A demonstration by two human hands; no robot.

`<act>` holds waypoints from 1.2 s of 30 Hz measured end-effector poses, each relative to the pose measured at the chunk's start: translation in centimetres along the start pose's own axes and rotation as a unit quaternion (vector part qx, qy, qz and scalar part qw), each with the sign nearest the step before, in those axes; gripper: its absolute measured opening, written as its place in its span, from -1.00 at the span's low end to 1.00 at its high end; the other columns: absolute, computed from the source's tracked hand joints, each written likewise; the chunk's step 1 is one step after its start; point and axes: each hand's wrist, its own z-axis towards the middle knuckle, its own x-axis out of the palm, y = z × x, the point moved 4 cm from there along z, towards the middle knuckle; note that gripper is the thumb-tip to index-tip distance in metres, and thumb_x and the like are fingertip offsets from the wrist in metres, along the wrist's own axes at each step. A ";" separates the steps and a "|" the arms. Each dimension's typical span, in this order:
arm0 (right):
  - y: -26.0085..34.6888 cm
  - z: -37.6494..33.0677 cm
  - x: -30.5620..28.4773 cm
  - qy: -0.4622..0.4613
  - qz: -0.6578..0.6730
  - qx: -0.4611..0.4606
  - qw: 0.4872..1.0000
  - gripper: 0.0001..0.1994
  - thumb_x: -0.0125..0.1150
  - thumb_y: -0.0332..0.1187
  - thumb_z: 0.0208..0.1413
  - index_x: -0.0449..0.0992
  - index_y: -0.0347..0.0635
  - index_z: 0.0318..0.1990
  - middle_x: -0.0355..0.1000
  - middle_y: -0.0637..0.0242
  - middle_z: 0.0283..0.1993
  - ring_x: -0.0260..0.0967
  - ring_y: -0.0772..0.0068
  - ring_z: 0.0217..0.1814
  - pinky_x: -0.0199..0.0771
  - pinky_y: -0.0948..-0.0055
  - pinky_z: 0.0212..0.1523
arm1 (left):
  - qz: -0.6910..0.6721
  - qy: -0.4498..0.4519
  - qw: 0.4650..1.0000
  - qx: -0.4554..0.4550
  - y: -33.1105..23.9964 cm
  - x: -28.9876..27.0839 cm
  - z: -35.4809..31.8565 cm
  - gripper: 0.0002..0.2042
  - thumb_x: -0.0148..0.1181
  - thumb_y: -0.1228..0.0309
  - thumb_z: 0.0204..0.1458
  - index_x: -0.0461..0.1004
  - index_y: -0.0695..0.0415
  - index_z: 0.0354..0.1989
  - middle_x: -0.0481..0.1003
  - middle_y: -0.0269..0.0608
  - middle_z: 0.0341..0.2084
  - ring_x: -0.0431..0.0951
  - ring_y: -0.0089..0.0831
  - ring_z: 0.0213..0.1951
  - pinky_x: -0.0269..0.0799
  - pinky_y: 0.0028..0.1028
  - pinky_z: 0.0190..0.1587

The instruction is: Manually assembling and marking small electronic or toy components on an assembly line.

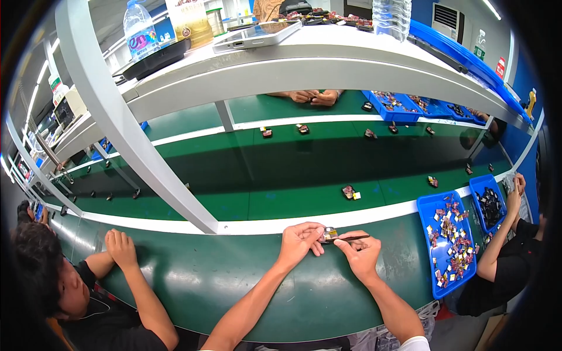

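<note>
Over the green worktop (246,292), my left hand (297,244) pinches a small black part (329,232) with a yellow patch on it. A thin dark stick-like tool (353,238) lies in the closed fingers of my right hand (362,255), its tip at the small part. Whether it is tweezers or a single rod cannot be made out. Beyond my hands, a small dark red and black part with a yellow-white tag (350,192) rests on the green conveyor belt (281,202).
To the right stand a blue tray (434,257) of small tagged parts and a blue tray (489,202) of black pieces. A slanting white post (134,134) and an overhead shelf (328,65) frame the belt. Co-workers sit at left (64,281) and right (497,281).
</note>
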 end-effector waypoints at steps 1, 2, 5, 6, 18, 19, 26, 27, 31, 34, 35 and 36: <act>-0.1 0.0 0.0 -0.002 0.001 0.001 1.000 -0.89 0.47 -0.61 -0.01 0.67 -0.30 -0.31 0.42 0.60 -0.59 -0.03 0.91 -0.63 -0.11 0.70 -0.63 | 0.004 -0.001 1.000 -0.001 0.1 0.0 0.0 -0.77 0.14 0.46 0.28 0.55 0.43 -0.09 0.57 -0.09 -0.48 0.62 -0.40 -0.58 0.52 -0.52 -0.58; -0.1 0.0 -0.1 -0.005 0.002 0.003 1.000 -0.89 0.47 -0.60 -0.01 0.67 -0.30 -0.31 0.43 0.59 -0.58 -0.03 0.92 -0.63 -0.12 0.70 -0.63 | 0.002 0.000 1.000 -0.004 0.2 0.1 0.2 -0.77 0.14 0.46 0.28 0.55 0.43 -0.09 0.57 -0.09 -0.48 0.62 -0.40 -0.58 0.52 -0.52 -0.58; -0.4 0.1 -0.1 -0.010 -0.001 0.006 1.000 -0.90 0.47 -0.60 0.00 0.67 -0.31 -0.32 0.46 0.57 -0.56 -0.03 0.92 -0.63 -0.12 0.70 -0.63 | 0.003 -0.008 1.000 -0.006 0.4 0.1 0.2 -0.78 0.15 0.48 0.27 0.55 0.44 -0.10 0.56 -0.09 -0.51 0.61 -0.40 -0.60 0.52 -0.51 -0.59; 0.0 0.3 0.0 -0.006 0.002 0.016 1.000 -0.91 0.47 -0.59 -0.01 0.67 -0.31 -0.33 0.46 0.58 -0.56 -0.03 0.92 -0.64 -0.13 0.70 -0.64 | 0.003 -0.007 1.000 -0.004 0.2 0.0 0.1 -0.78 0.17 0.48 0.26 0.55 0.44 -0.10 0.56 -0.09 -0.50 0.61 -0.38 -0.59 0.53 -0.51 -0.58; 1.1 0.9 -0.3 -0.014 -0.011 -0.008 1.000 -0.89 0.45 -0.57 0.02 0.64 -0.32 -0.29 0.42 0.58 -0.57 0.03 0.89 -0.67 -0.06 0.72 -0.64 | 0.008 -0.031 0.999 0.008 -0.2 0.1 0.3 -0.78 0.16 0.50 0.25 0.56 0.44 -0.08 0.56 -0.10 -0.49 0.60 -0.41 -0.60 0.51 -0.54 -0.59; 1.0 0.9 -0.4 -0.012 -0.011 -0.007 1.000 -0.89 0.45 -0.57 0.02 0.64 -0.32 -0.29 0.42 0.58 -0.57 0.03 0.89 -0.67 -0.06 0.72 -0.64 | -0.005 -0.036 0.999 0.012 -0.3 0.0 0.3 -0.78 0.16 0.50 0.25 0.56 0.44 -0.08 0.56 -0.11 -0.48 0.59 -0.43 -0.60 0.50 -0.54 -0.59; 0.9 0.7 -0.4 0.018 -0.041 -0.042 0.998 -0.88 0.48 -0.56 -0.01 0.64 -0.34 -0.32 0.53 0.48 -0.49 0.06 0.87 -0.68 -0.01 0.71 -0.63 | -0.012 -0.034 0.999 0.011 -0.4 0.2 0.0 -0.79 0.15 0.50 0.26 0.56 0.42 -0.08 0.55 -0.13 -0.49 0.59 -0.45 -0.59 0.50 -0.54 -0.58; 0.9 0.7 -0.4 0.015 -0.054 -0.050 0.997 -0.88 0.49 -0.56 -0.02 0.64 -0.35 -0.35 0.56 0.45 -0.46 0.07 0.86 -0.68 0.00 0.70 -0.62 | -0.012 -0.035 0.999 0.011 -0.3 0.2 0.0 -0.79 0.15 0.50 0.26 0.56 0.42 -0.08 0.55 -0.13 -0.49 0.59 -0.45 -0.59 0.50 -0.54 -0.58; 1.3 0.9 -0.3 0.013 -0.076 -0.072 0.994 -0.89 0.49 -0.56 -0.05 0.64 -0.36 -0.43 0.63 0.37 -0.37 0.08 0.82 -0.70 0.01 0.66 -0.64 | -0.006 -0.033 0.999 0.013 -0.5 0.3 0.3 -0.79 0.16 0.49 0.25 0.57 0.42 -0.09 0.56 -0.12 -0.50 0.58 -0.46 -0.60 0.49 -0.55 -0.59; 1.1 0.9 -0.3 0.007 -0.096 -0.118 0.988 -0.89 0.49 -0.57 -0.07 0.63 -0.36 -0.47 0.67 0.32 -0.30 0.07 0.79 -0.72 0.03 0.62 -0.65 | 0.001 -0.030 1.000 0.009 -0.5 0.3 0.5 -0.79 0.16 0.50 0.25 0.56 0.43 -0.09 0.56 -0.11 -0.50 0.59 -0.43 -0.60 0.50 -0.54 -0.59; 1.3 0.9 -0.2 0.010 -0.102 -0.108 0.989 -0.89 0.49 -0.57 -0.08 0.63 -0.35 -0.48 0.67 0.32 -0.29 0.06 0.78 -0.72 0.03 0.61 -0.65 | 0.006 -0.028 1.000 0.005 -0.4 0.2 0.5 -0.78 0.16 0.50 0.25 0.56 0.45 -0.08 0.55 -0.09 -0.50 0.61 -0.39 -0.59 0.52 -0.53 -0.58; 1.4 1.0 -0.1 0.014 -0.107 -0.099 0.989 -0.89 0.49 -0.57 -0.08 0.63 -0.34 -0.49 0.67 0.32 -0.29 0.06 0.76 -0.73 0.04 0.61 -0.65 | 0.006 -0.028 1.000 0.006 -0.4 0.1 0.5 -0.78 0.16 0.50 0.25 0.56 0.45 -0.08 0.55 -0.09 -0.50 0.61 -0.39 -0.59 0.52 -0.53 -0.58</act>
